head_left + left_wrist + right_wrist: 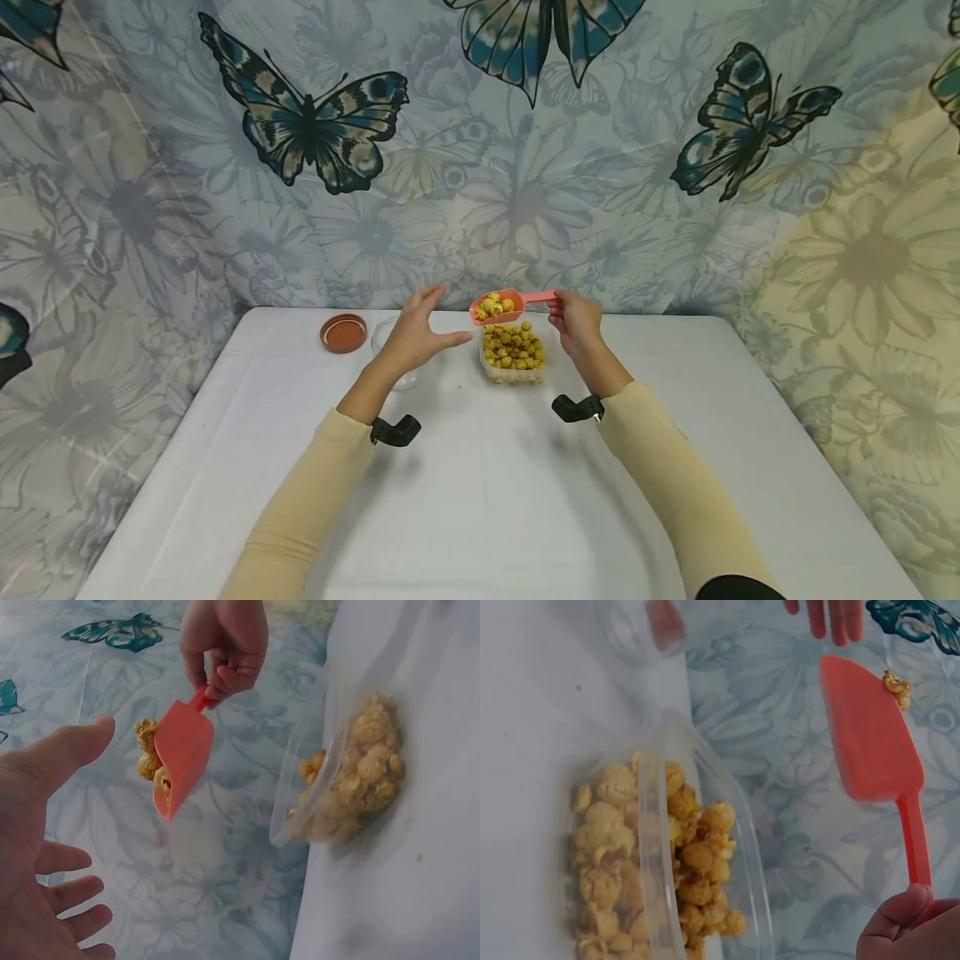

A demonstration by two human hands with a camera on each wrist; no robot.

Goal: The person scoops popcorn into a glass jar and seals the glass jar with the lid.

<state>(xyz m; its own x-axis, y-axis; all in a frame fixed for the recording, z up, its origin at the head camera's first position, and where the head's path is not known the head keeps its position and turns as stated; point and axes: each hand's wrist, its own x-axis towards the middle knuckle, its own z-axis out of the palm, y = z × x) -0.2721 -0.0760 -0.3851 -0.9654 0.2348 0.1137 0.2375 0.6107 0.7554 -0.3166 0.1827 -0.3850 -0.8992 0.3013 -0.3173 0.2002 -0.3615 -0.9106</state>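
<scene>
A red scoop (517, 302) loaded with caramel popcorn (495, 306) is held level by its handle in my right hand (579, 325), between thumb and fingers. Below it stands a clear plastic tub (514, 377) filled with more popcorn (697, 870). My left hand (416, 333) is raised to the left of the scoop, thumb and fingers spread, holding nothing. Partly hidden behind that hand is a clear jar (384, 332) on the table. In the left wrist view the scoop (184, 746) hangs above and beside the tub, a few pieces showing past its edge.
A brown round lid (343, 333) lies on the white-covered table (480, 500), left of the jar. Behind the table's far edge rises a butterfly-print backdrop (525, 208). A tiny crumb (578, 688) lies on the cloth between jar and tub.
</scene>
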